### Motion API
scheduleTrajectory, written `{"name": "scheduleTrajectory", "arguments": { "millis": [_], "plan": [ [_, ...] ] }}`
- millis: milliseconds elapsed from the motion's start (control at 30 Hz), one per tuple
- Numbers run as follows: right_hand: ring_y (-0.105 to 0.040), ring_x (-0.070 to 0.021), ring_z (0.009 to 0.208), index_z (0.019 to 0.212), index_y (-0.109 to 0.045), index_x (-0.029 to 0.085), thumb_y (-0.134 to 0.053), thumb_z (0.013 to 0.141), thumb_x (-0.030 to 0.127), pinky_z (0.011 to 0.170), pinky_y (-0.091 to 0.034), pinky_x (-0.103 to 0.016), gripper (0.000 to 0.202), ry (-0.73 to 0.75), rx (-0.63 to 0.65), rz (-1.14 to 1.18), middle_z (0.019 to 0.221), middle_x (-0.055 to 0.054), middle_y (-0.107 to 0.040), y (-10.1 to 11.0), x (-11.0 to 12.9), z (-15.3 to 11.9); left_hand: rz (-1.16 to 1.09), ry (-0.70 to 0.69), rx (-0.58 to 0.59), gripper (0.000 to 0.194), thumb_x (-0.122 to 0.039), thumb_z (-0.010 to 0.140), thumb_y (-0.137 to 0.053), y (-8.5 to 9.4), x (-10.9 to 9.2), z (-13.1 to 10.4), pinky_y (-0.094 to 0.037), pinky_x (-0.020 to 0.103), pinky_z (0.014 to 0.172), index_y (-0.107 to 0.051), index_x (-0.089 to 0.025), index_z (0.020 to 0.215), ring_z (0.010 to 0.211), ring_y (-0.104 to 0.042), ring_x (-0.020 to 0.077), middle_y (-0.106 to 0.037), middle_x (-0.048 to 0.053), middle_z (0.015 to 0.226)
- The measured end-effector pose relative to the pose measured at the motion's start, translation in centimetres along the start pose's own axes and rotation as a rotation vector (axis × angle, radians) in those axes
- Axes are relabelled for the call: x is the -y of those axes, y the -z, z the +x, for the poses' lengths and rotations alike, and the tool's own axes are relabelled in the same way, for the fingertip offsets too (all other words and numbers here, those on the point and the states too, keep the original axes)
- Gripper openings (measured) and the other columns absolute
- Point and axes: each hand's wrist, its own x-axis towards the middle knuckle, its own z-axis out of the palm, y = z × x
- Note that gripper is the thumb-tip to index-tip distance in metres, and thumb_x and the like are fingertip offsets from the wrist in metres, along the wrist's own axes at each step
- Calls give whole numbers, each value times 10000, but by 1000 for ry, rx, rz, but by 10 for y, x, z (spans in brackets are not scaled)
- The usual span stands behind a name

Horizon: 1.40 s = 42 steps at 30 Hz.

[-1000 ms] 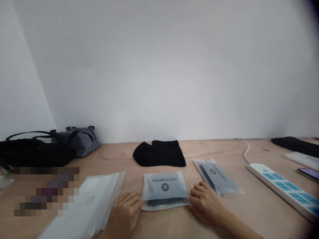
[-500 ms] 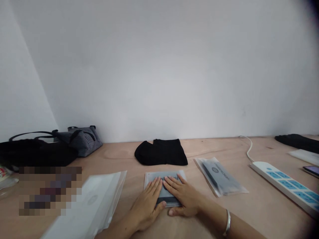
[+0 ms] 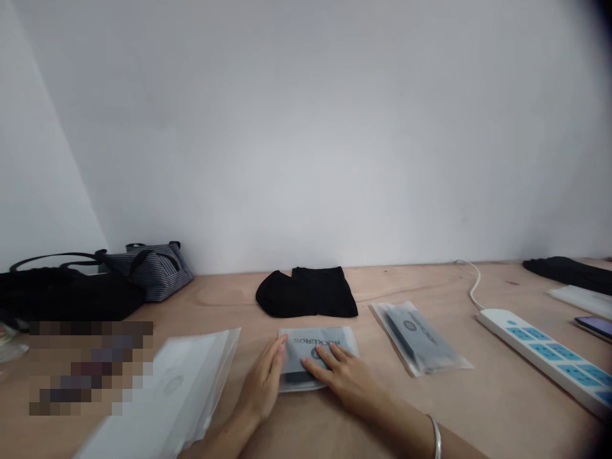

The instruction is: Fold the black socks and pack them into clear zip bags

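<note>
A frosted plastic bag (image 3: 301,362) with dark printed lettering lies flat on the table in front of me, something dark showing inside it. My right hand (image 3: 347,376) rests on its right part, fingers spread, palm down. Along the bag's left edge stands my left hand (image 3: 268,376), turned on its side with the fingers stretched out and holding nothing. Beyond the bag lies a folded black cloth item (image 3: 308,293). To the right is a second packed frosted bag (image 3: 421,338) with similar printing.
Frosted zip bags (image 3: 157,395) lie at the left front. A white power strip (image 3: 545,357) with its cable runs along the right, near a phone (image 3: 595,326). A striped bag (image 3: 162,271) and black fabric (image 3: 71,293) sit at the back left. More black cloth (image 3: 568,271) is far right.
My left hand has slid off the bag's top to its left edge and turned on its side. My right hand has shifted slightly, uncovering more lettering.
</note>
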Motion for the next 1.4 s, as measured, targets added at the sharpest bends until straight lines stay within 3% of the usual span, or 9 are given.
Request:
{"name": "scheduleTrajectory", "arguments": {
  "millis": [167,367,533,600,700,900,1033,1133,1400],
  "plan": [
    [-489,-365,1034,1332,-271,363,-402,820,102,731,-465,-517,590,-317,-75,-66,1277,-146,-420,8,-6,-1,-115,30,21,439,-395,929,-183,3,0,2,-320,401,1009,-433,-191,1227,1180,-423,168,-498,48,1259],
    [-389,-427,1116,1335,-311,290,-291,838,84,757,-348,-646,538,-905,-216,-230,1324,-195,-337,22,-62,-20,115,-19,94,453,-401,921,-200,-2,0,-2,-272,457,1020,-426,-180,1246,1236,-339,205,-439,70,1308],
    [-382,-487,1092,1286,-402,205,-303,841,162,673,-229,-737,458,-1312,216,-223,1270,-253,-380,9,-95,-42,354,-35,250,481,-441,909,-208,-5,-5,-3,-199,456,1044,-430,-195,1257,1267,-275,214,-406,63,1338],
    [-352,-480,1117,1250,-442,150,-328,845,223,738,-162,-736,426,-1251,266,-256,1236,-264,-413,8,-93,-42,425,-54,298,506,-476,901,-195,-5,-8,-4,-166,456,1050,-414,-208,1270,1275,-256,213,-384,62,1353],
    [-346,-405,1151,1173,-501,152,-352,843,250,865,-103,-673,375,-964,166,-269,1214,-217,-462,14,-79,-30,505,-83,331,549,-518,881,-215,-7,-11,-5,-170,456,1045,-383,-195,1291,1276,-252,230,-351,81,1371],
    [-240,-232,1258,1077,-551,183,-348,842,231,1001,-151,-452,314,-366,183,132,1302,-125,-408,7,-51,16,623,-136,289,510,-446,861,-309,-5,-3,28,-196,384,1039,-435,-143,1250,1283,-229,245,-301,107,1394],
    [-195,-253,1275,1116,-528,132,-310,867,283,996,-157,-465,364,-416,170,168,1394,-158,-249,-13,-55,39,644,-117,262,494,-392,856,-312,-2,13,65,-186,354,1042,-472,-80,1204,1300,-171,249,-203,132,1425],
    [-236,-270,1256,1155,-499,111,-297,874,295,986,-155,-498,392,-459,180,171,1347,-177,-332,-24,-63,46,663,-72,253,503,-348,853,-296,-4,20,81,-236,361,1022,-462,-26,1201,1267,-268,256,-319,178,1369],
    [-273,-250,1239,1216,-434,80,-302,866,238,1006,-147,-455,406,-481,154,201,1291,-179,-403,-25,-68,44,666,-112,247,461,-273,837,-323,1,10,77,-262,373,1008,-479,7,1168,1220,-355,263,-440,210,1278]
  ]
}}
